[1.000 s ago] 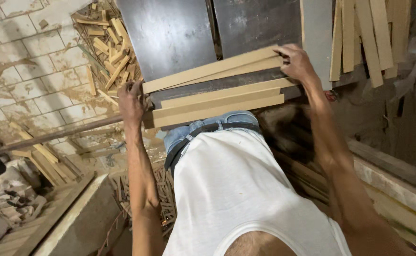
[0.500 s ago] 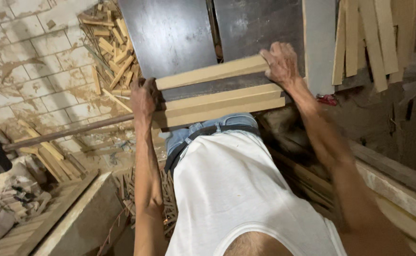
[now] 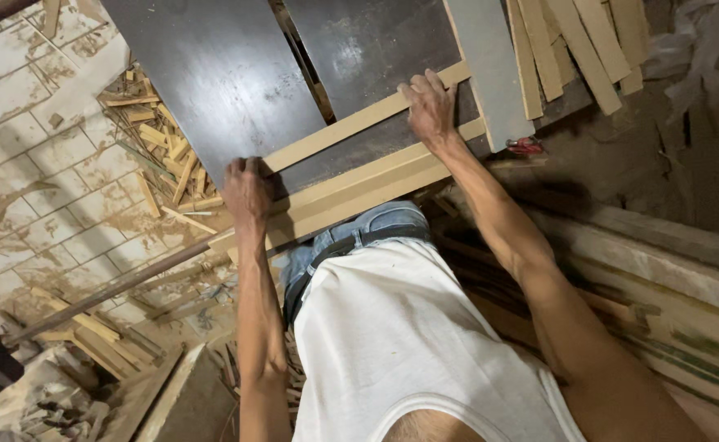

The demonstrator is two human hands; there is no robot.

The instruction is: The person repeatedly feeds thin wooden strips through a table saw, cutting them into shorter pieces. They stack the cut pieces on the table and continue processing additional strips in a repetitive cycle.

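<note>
A long pale wooden strip (image 3: 351, 124) lies across the dark brown table top (image 3: 212, 74). My left hand (image 3: 247, 190) presses down on the strip's near left end, fingers curled over it. My right hand (image 3: 430, 105) lies flat on its right end, fingers spread. Two more pale strips (image 3: 359, 192) lie side by side along the table's near edge, just in front of my waist. A dark band of the table shows between the far strip and these two.
A grey board (image 3: 490, 65) and several pale strips (image 3: 564, 49) lie at the table's right end. Wood offcuts (image 3: 159, 151) are heaped on the tiled floor at left. A metal rod (image 3: 105, 290) runs below the table. Long planks (image 3: 662, 270) lie at right.
Both hands have slid the far strip away from the two near ones, across the dark top. The gap between them has widened and my right hand has flattened on it.
</note>
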